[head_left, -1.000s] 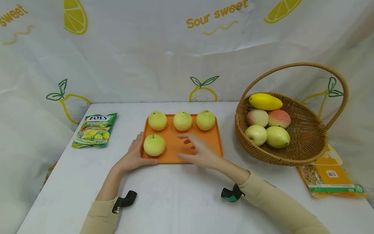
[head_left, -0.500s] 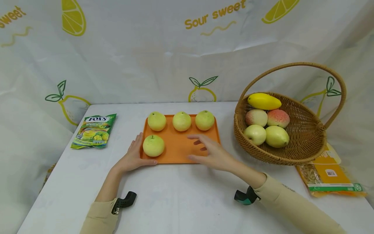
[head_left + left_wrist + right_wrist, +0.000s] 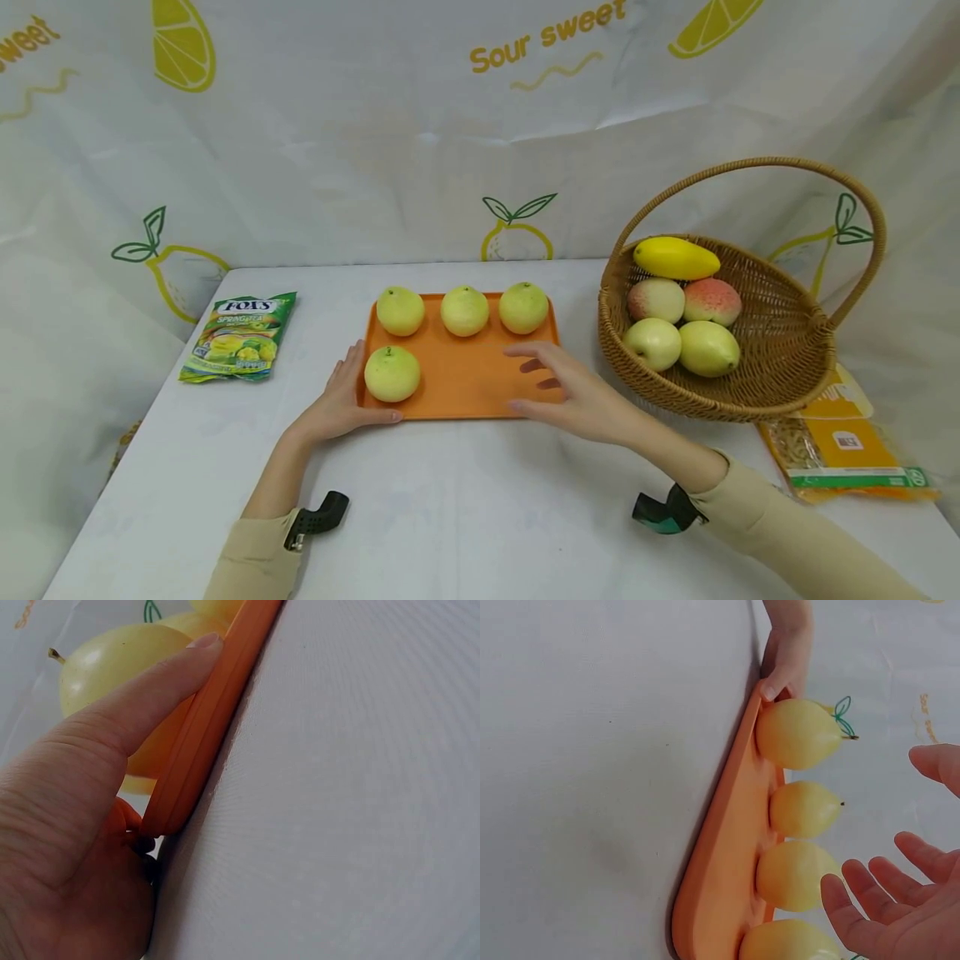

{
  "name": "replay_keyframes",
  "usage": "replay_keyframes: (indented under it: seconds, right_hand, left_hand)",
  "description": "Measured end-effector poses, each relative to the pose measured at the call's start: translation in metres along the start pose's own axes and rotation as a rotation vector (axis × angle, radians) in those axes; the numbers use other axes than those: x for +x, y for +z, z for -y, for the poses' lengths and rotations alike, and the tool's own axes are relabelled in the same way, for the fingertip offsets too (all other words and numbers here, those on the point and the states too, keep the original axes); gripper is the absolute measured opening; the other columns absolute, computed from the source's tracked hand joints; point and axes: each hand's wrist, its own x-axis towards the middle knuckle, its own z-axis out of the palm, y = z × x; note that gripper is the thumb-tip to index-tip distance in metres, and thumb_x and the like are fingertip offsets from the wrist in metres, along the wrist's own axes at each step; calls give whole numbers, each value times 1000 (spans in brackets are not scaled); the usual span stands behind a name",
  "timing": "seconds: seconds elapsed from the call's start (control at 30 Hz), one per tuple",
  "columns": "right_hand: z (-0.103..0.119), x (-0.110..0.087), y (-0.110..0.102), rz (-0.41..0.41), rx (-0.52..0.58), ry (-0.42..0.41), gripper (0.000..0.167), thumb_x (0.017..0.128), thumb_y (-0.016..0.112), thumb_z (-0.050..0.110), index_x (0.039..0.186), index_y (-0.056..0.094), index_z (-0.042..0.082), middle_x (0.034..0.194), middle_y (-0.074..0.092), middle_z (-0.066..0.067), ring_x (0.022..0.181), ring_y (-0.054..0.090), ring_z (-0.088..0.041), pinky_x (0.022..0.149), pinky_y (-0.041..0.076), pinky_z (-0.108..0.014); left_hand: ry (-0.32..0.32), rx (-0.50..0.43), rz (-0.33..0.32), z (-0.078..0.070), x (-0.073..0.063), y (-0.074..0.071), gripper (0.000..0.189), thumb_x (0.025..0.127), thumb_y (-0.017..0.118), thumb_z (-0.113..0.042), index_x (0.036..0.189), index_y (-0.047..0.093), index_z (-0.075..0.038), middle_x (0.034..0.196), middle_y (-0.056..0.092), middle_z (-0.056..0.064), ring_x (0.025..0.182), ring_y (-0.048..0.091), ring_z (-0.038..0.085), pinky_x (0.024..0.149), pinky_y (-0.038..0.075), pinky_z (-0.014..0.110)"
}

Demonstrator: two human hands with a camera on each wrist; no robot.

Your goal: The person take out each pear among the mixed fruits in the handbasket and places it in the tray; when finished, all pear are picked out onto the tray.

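On the table lies an orange tray (image 3: 465, 392) bearing round yellow-green pears: three along its back edge and one pear (image 3: 392, 374) at the front left. My left hand (image 3: 343, 402) rests against the tray's front left corner. Its fingers lie straight along the left side, and the thumb (image 3: 161, 690) lies along the front rim. Over the tray's right part hovers my right hand (image 3: 581, 395), its fingers loosely bent and apart from the thumb, with nothing between them. In the right wrist view, those fingers (image 3: 870, 896) stand clear of the pears.
A wicker basket (image 3: 783, 367) with a tall handle stands at the right, holding several fruits on its left side. Beside it lies an orange-and-clear food packet (image 3: 847, 442). At the left is a green candy bag (image 3: 240, 337). A printed curtain (image 3: 360, 167) hangs behind the table.
My right hand has moved to the right over the tray, away from the front left pear. The left hand has stayed at the tray's corner. The view has shifted slightly.
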Motion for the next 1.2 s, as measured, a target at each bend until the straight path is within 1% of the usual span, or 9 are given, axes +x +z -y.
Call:
replay_keyframes:
  seconds: [0.17, 0.37, 0.53, 0.6, 0.7, 0.87, 1.03, 1.1, 1.2]
  right_hand:
    - [-1, -6, -8, -16, -39, -33, 55, 88, 74, 25, 137, 48, 19, 136, 51, 0, 118, 54, -23, 93, 49, -43]
    - [3, -13, -21, -26, -67, -37, 55, 88, 75, 25, 136, 49, 22, 134, 53, 4, 117, 54, -18, 91, 51, -40]
    - [7, -19, -32, -42, -39, -54, 53, 89, 74, 18, 136, 50, 18, 133, 53, 1, 116, 54, -18, 89, 53, -38]
    - [9, -21, -38, -45, -16, -48, 52, 90, 73, 16, 136, 50, 17, 133, 53, 1, 115, 55, -18, 90, 52, -37]
    - [10, -24, -46, -45, 1, -20, 52, 91, 71, 17, 138, 49, 20, 134, 51, 2, 116, 56, -16, 92, 51, -37]
    - [15, -29, -60, -60, -11, 22, 51, 93, 69, 17, 139, 49, 21, 137, 50, 3, 116, 56, -15, 93, 51, -34]
    - [17, -34, -72, -82, -2, 38, 50, 93, 68, 14, 140, 49, 19, 137, 49, 4, 116, 55, -13, 91, 50, -26]
    - [16, -35, -76, -95, -8, 31, 50, 93, 67, 13, 140, 49, 17, 135, 50, 3, 115, 55, -13, 90, 50, -23]
    - [15, -38, -82, -113, -33, 24, 50, 94, 67, 12, 140, 49, 17, 134, 50, 2, 116, 54, -17, 90, 49, -21]
  left_hand:
    - [0, -7, 0, 1, 0, 1, 133, 71, 83, -51, 156, -10, -8, 162, -8, 14, 147, -13, 31, 116, -4, 54]
    - [5, -5, -2, 1, 1, 1, 133, 71, 83, -52, 156, -9, -8, 162, -7, 14, 147, -13, 31, 116, -4, 54]
    - [19, 4, -4, 2, 2, 1, 133, 71, 83, -52, 156, -9, -7, 162, -7, 14, 148, -12, 30, 116, -5, 52]
    - [20, 7, -5, 2, 2, 1, 133, 71, 83, -52, 156, -9, -7, 162, -7, 14, 148, -12, 30, 116, -5, 52]
    - [15, 5, -3, 2, 2, 1, 133, 71, 83, -52, 156, -10, -8, 162, -7, 14, 147, -12, 30, 116, -5, 52]
    - [13, -1, -1, 2, 2, 1, 133, 71, 83, -53, 156, -10, -8, 162, -8, 14, 147, -13, 30, 116, -5, 52]
    - [13, -1, -3, 3, 2, 1, 133, 71, 83, -53, 156, -9, -7, 162, -7, 14, 147, -12, 30, 116, -5, 53]
    - [10, -1, -3, 3, 2, 1, 133, 71, 83, -53, 156, -9, -7, 162, -7, 15, 147, -13, 31, 116, -5, 54]
    - [5, -1, -3, 4, 2, 1, 133, 71, 83, -53, 156, -9, -8, 162, -8, 15, 147, -13, 32, 116, -4, 55]
